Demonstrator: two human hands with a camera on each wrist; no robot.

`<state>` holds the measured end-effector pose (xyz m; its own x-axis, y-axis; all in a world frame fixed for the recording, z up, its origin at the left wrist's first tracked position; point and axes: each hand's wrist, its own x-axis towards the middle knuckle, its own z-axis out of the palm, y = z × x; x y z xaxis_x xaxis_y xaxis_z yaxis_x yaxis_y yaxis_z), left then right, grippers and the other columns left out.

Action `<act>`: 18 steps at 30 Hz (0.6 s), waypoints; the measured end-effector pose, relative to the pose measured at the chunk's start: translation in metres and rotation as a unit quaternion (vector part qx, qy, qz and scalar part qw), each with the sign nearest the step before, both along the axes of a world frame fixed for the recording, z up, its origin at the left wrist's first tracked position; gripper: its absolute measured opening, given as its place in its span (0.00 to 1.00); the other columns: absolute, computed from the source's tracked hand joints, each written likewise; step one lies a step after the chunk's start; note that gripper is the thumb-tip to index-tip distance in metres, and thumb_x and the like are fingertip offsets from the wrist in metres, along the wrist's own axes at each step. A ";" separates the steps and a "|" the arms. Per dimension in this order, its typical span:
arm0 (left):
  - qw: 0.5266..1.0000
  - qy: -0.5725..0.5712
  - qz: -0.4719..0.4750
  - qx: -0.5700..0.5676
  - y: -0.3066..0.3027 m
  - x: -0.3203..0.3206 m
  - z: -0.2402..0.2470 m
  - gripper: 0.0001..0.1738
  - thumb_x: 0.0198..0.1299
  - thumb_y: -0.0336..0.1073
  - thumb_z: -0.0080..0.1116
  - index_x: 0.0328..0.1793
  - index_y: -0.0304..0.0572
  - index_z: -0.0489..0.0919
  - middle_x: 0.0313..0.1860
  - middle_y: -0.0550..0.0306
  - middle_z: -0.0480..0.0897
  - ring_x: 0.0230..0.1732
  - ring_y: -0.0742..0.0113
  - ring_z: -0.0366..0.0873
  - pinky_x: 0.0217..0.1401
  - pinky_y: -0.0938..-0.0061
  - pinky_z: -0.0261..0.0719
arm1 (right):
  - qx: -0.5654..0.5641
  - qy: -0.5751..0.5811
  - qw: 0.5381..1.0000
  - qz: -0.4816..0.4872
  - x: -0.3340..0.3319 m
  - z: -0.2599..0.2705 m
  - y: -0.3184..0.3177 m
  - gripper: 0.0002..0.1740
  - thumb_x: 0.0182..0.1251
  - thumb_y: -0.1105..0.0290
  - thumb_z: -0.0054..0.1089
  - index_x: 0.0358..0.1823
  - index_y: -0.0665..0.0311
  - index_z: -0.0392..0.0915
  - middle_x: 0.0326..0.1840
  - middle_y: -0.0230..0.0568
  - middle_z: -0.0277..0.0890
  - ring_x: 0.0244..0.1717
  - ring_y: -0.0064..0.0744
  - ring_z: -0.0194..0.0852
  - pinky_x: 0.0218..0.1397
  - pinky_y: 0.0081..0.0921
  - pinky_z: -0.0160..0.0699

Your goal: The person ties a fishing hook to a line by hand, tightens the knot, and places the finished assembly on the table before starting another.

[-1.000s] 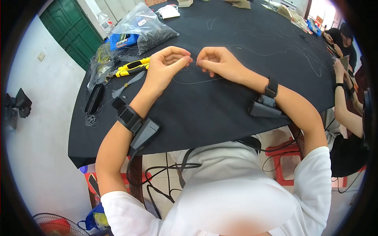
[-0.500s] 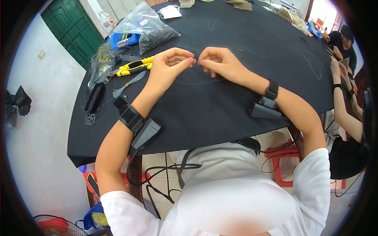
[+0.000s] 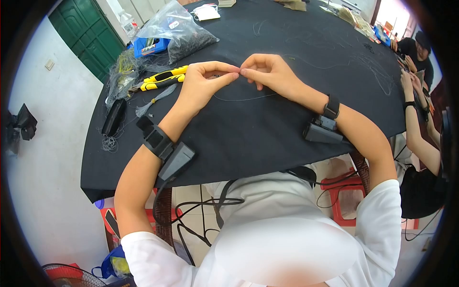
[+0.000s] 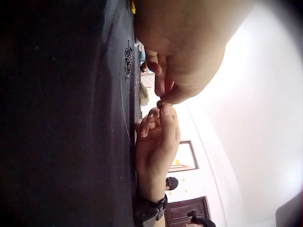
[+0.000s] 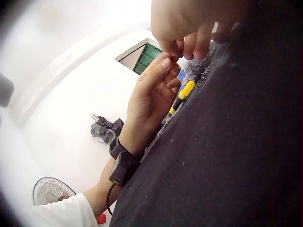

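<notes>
In the head view my left hand [image 3: 203, 86] and right hand [image 3: 275, 76] meet fingertip to fingertip above the black-covered table. Thumb and index finger of each hand pinch a thin grey line [image 3: 244, 100], whose loose part curves below them. The bit between the fingertips is mostly hidden; a tiny dark speck shows there in the left wrist view. That view also has a small tangle of dark links [image 4: 128, 61] on the cloth, near the line. Yellow-and-black pliers [image 3: 162, 80] lie just left of my left hand.
A clear bag of dark small pieces [image 3: 191, 43] stands at the back left, beside a blue box [image 3: 149, 48]. Tangled line [image 3: 124, 76], a tied grey bundle [image 3: 155, 101] and a black case [image 3: 114, 118] lie left. Another person [image 3: 420, 52] sits at the right.
The gap between the fingertips has closed: the left hand has shifted slightly right, toward the right hand. Its fingers are straighter now. The right hand has hardly moved.
</notes>
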<state>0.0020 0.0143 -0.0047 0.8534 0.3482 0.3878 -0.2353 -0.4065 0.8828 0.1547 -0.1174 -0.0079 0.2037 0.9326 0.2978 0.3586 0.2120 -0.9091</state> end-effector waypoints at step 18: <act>0.998 0.017 0.010 -0.054 -0.001 0.000 0.003 0.13 0.57 0.31 0.59 0.47 0.32 0.80 0.39 0.52 0.82 0.40 0.72 0.78 0.46 0.80 0.74 | 0.013 0.017 1.000 -0.012 0.000 0.000 -0.001 0.11 0.62 0.65 0.58 0.37 0.68 0.77 0.25 0.31 0.73 0.22 0.14 0.66 0.25 0.12 0.66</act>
<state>0.0021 0.0136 -0.0015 0.8581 0.4028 0.3184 -0.1975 -0.3134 0.9289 0.1545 -0.1180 -0.0079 0.2363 0.9193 0.3147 0.3329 0.2277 -0.9151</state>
